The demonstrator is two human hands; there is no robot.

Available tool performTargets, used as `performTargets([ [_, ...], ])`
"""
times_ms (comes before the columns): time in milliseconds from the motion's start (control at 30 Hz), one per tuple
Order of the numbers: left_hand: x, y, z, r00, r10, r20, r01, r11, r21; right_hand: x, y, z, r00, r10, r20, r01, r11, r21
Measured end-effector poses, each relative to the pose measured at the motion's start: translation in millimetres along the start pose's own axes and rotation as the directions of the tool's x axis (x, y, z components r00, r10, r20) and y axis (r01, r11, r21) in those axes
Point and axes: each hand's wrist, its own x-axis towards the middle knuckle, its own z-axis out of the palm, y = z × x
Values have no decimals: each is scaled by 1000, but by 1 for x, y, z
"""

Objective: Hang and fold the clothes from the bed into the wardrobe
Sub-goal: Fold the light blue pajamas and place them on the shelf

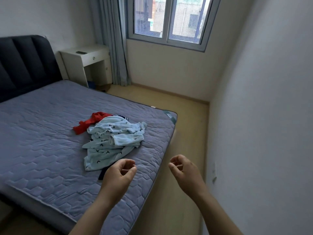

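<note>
Pale-blue fleece patterned with small dark birds, a crumpled garment [110, 141], lies on the quilted grey-purple mattress [47, 146] just ahead of the left hand [121, 172] and slightly to its left. A red garment [91, 122] sticks out from under the heap's far side, farther from both hands. A navy piece [103, 174] shows at the heap's near edge, just beside the left hand's knuckles.

Both hands are raised with nothing in them. The left hovers above the mattress near its corner, fingers loosely curled toward the thumb around a hollow palm. The right hand [182, 168], curled in the same loose way, hangs to the right of the bed's edge, over the light wooden floor [186, 119]. The two hands are apart and touch no cloth.

Far beyond the hands stand a dark padded headboard [25, 65], a white bedside desk [84, 56], a grey-blue curtain [111, 39] and a window [169, 19].
</note>
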Motion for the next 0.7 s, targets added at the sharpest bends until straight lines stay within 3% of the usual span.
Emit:
performTargets([
  [400,169,12,67,999,-45,-25,44,999,-25,165,52,-24,998,41,48,-36,995,-97],
  [700,272,33,143,992,-88,-88,90,996,14,297,121,-53,991,15,132,-9,999,-50],
])
